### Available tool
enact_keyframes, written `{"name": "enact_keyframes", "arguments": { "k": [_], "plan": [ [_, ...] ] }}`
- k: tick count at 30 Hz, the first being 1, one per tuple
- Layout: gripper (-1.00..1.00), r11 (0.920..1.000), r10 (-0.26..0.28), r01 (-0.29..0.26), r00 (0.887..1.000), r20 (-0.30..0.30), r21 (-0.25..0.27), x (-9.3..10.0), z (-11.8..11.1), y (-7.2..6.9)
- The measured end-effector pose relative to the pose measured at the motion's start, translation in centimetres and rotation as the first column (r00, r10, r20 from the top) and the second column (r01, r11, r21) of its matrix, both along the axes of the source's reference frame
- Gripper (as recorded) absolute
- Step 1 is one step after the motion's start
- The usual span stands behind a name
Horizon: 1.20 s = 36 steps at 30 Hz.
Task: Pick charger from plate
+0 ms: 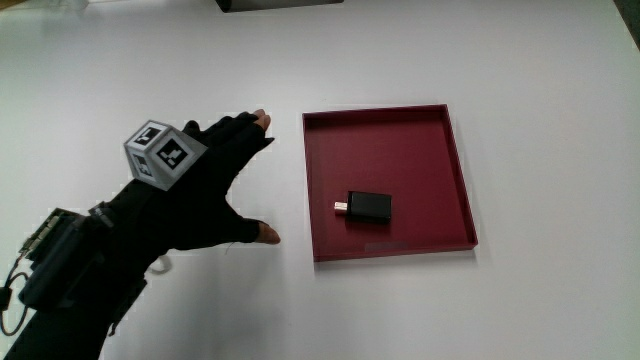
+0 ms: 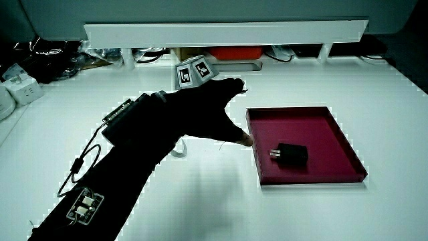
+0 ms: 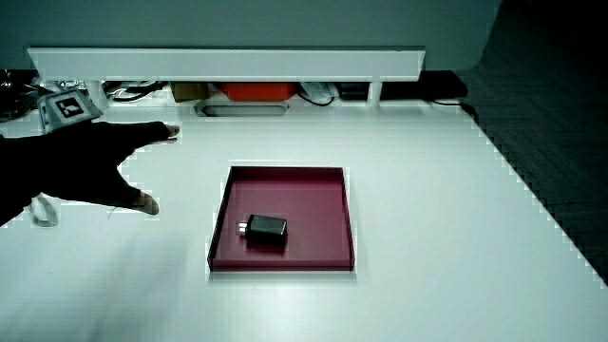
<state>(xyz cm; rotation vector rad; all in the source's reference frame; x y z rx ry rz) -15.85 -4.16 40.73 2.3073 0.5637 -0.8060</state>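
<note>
Lying flat: black charger (image 1: 369, 207)

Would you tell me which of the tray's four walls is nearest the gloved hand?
The tray wall beside the thumb; the hand hovers open there, empty.

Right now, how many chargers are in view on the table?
1. The black charger lies inside the red plate, in the part nearer to the person. The hand, open, is beside the plate. Nothing seems hidden.
</note>
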Motion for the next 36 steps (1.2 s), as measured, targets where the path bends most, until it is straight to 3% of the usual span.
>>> {"name": "enact_keyframes", "arguments": {
  "k": [2, 3, 4, 7, 8, 9, 10, 11, 12, 14, 18, 20, 22, 23, 26, 32, 36],
  "plan": [
    [0.0, 0.9998, -0.007, 0.008, 1.0, 0.019, -0.02, 0.5, 0.2, 0.0],
    [0.0, 0.9999, 0.002, -0.002, 1.0, 0.013, 0.011, 0.7, 0.4, 0.0],
    [0.0, 1.0, -0.004, 0.004, 0.999, 0.039, -0.005, 0.8, 0.3, 0.0],
    [0.0, 0.9995, -0.018, 0.017, 1.0, -0.012, -0.025, 1.2, 1.7, -0.2],
    [0.0, 0.9989, -0.028, 0.029, 1.0, 0.008, -0.038, 1.6, 1.6, -0.2],
    [0.0, 0.9999, -0.008, 0.008, 1.0, -0.003, -0.009, 1.8, 2.1, -0.3],
    [0.0, 0.9993, -0.02, 0.02, 1.0, 0.01, -0.033, 2.0, 2.2, -0.3],
    [0.0, 0.9999, -0.007, 0.006, 1.0, -0.014, -0.015, 2.3, 2.7, -0.3],
    [0.0, 1.0, 0.006, -0.007, 1.0, 0.026, 0.007, 2.7, 2.7, -0.3],
    [0.0, 1.0, 0.007, -0.007, 0.999, 0.053, 0.004, 3.1, 3.1, -0.4],
    [0.0, 0.9997, 0.005, -0.005, 0.999, 0.037, -0.024, 4.1, 4.6, -0.7],
    [0.0, 0.9992, 0.038, -0.038, 0.999, 0.013, 0.01, 4.7, 5.8, -0.7],
    [0.0, 0.9986, 0.052, -0.052, 0.999, 0.017, 0.011, 5.4, 6.5, -0.6],
    [0.0, 0.9992, 0.035, -0.034, 0.998, 0.045, -0.023, 5.9, 6.1, -0.5],
    [0.0, 0.999, 0.031, -0.028, 0.997, 0.07, -0.034, 6.6, 6.5, -0.5],
    [0.0, 0.9963, 0.016, -0.013, 0.999, 0.042, -0.085, 7.8, 8.5, -0.3],
    [0.0, 0.9964, 0.019, -0.013, 0.997, 0.072, -0.084, 8.7, 9.5, -0.5]
  ]
}}
